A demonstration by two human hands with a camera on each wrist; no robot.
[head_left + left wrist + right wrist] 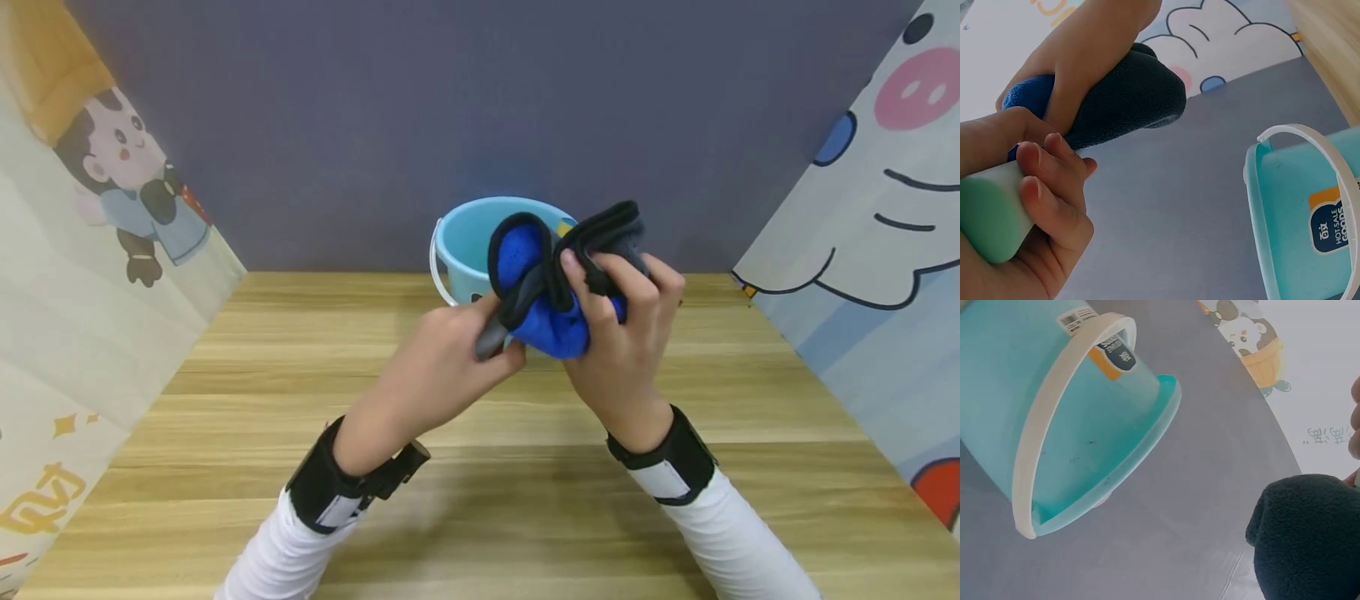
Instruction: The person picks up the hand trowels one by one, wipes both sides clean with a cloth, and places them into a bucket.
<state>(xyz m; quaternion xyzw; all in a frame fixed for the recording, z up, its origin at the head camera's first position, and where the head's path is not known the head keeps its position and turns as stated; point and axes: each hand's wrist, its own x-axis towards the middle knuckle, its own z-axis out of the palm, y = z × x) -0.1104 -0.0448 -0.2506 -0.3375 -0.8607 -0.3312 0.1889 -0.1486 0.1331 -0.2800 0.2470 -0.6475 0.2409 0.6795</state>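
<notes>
Above the table, my right hand point(622, 342) grips a bunched cleaning cloth point(551, 329), blue on one side and dark grey on the other, with black edging. My left hand point(442, 354) is close beside it, and part of the cloth lies along its thumb and index finger. In the left wrist view, the left fingers point(1063, 219) curl round a white cylinder with a pale green end point(990, 219); the cloth touches or covers its far end. That cylinder is mostly hidden in the head view. The right wrist view shows the cloth's dark side point(1310, 537).
Behind the hands stands a light blue bucket point(465, 242) with a white handle point(435, 271), against a grey panel point(337, 125). A label point(1329, 225) marks the bucket's wall. Printed cartoon sheets flank the wooden table point(262, 417) on both sides.
</notes>
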